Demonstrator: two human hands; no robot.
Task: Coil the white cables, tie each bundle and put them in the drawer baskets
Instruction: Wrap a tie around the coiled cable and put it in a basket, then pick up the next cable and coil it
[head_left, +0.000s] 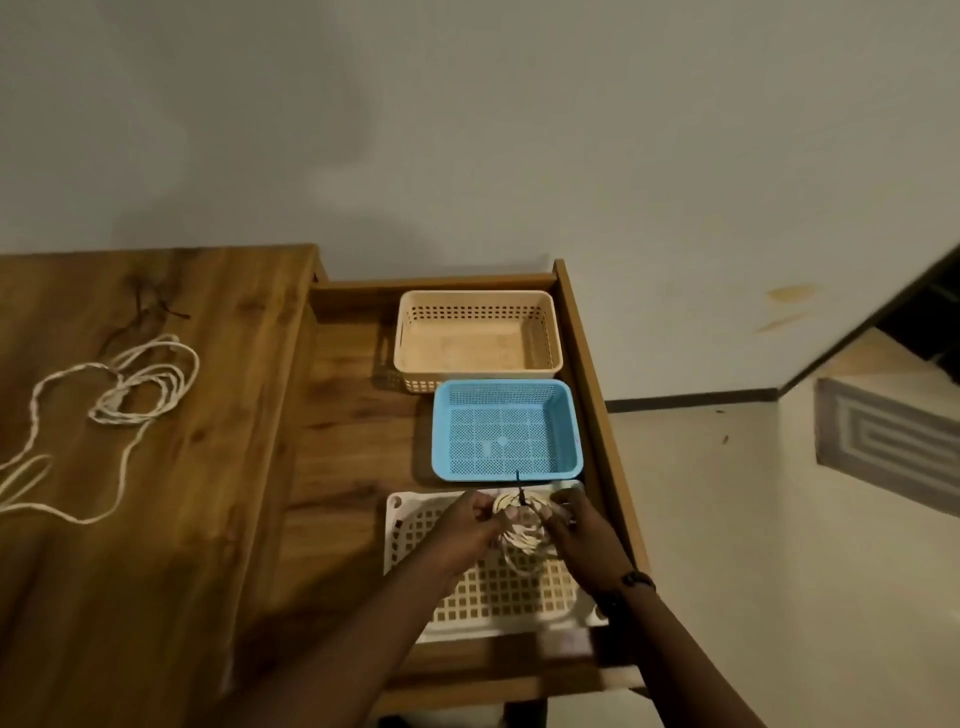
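A coiled white cable bundle (522, 525) with a dark tie sticking up from it hangs over the white lattice basket (415, 519) at the near end of the open drawer. My left hand (470, 525) grips the bundle's left side. My right hand (574, 530) grips its right side. Beyond this basket sit a blue basket (571, 431) and a beige basket (553, 332), both with nothing inside. On the desk top at the left lies a loose white cable (130, 395), partly looped, its long tail trailing toward the left edge.
The wooden desk top (156, 571) fills the left. The drawer's right wall (597, 415) runs along the baskets. A few dark ties (156, 306) lie on the desk behind the loose cable. Floor and a grey patterned mat (883, 447) lie to the right.
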